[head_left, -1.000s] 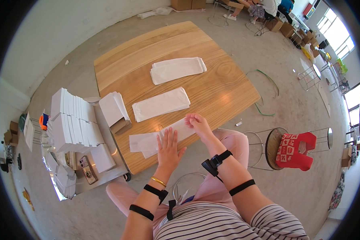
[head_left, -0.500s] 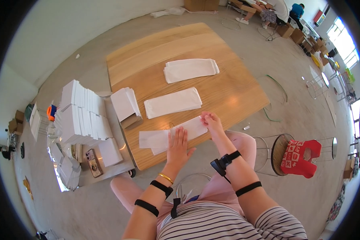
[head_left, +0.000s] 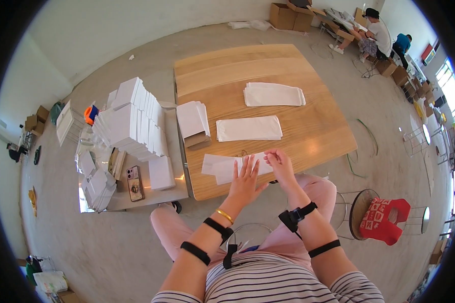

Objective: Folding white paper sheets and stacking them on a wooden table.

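Observation:
Two thin, translucent white sleeves (head_left: 222, 166) lie overlapping near the front edge of the wooden table. My left hand (head_left: 245, 178) rests flat on them with its fingers spread. At their right end is my right hand (head_left: 282, 169), thumb and fingers closed in a pinch at the edge of a sleeve; the exact grip is partly hidden. Just beyond lies a neat stack of white sleeves (head_left: 249, 128), and a second stack (head_left: 274, 95) sits farther back. To the left of these stands a small open cardboard box (head_left: 197, 140) holding white cards (head_left: 191, 117).
A metal cart (head_left: 179, 191) at the table's left carries tall stacks of white boxes (head_left: 131, 121) and a phone (head_left: 134, 183). On my right, a round stool (head_left: 358, 214) bears a red bag (head_left: 385, 220). People (head_left: 378, 38) sit working at the far right.
The view has turned, so the table appears farther right. My right hand has come closer to my left along the sleeves. My left hand stays flat on them.

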Motion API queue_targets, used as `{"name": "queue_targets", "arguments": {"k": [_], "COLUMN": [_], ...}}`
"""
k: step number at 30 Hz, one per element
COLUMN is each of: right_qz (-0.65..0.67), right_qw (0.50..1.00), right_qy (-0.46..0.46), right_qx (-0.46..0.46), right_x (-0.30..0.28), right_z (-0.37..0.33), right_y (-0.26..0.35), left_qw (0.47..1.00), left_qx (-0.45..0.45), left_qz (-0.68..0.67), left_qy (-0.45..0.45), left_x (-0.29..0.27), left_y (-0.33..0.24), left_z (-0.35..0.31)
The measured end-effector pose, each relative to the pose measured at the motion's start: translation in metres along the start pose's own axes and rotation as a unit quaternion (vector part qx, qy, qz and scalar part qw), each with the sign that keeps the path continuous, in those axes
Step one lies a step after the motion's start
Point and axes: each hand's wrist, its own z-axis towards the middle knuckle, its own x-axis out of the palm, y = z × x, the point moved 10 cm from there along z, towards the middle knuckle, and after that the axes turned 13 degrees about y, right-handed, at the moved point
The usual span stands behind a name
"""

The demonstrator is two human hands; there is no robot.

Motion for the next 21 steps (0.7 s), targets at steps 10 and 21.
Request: {"name": "queue_targets", "arguments": {"k": [10, 21], "right_qz": [-0.516, -0.221], "right_qw": [0.809, 0.944], "right_qy": [0.176, 0.168], "right_qx": [-0.221, -0.18], "right_x": [0.206, 0.161], "right_z": [-0.016, 0.016], "right_y": [0.01, 0.037], "left_qw": [0.979, 0.966], "left_qx": [-0.071, -0.093], "left_qz": [-0.191, -0.243], "left_qy": [0.03, -0.009], "left_x": [-0.008, -0.021], "left_y": [0.07, 0.092], "left_z": [-0.133, -0.16]}}
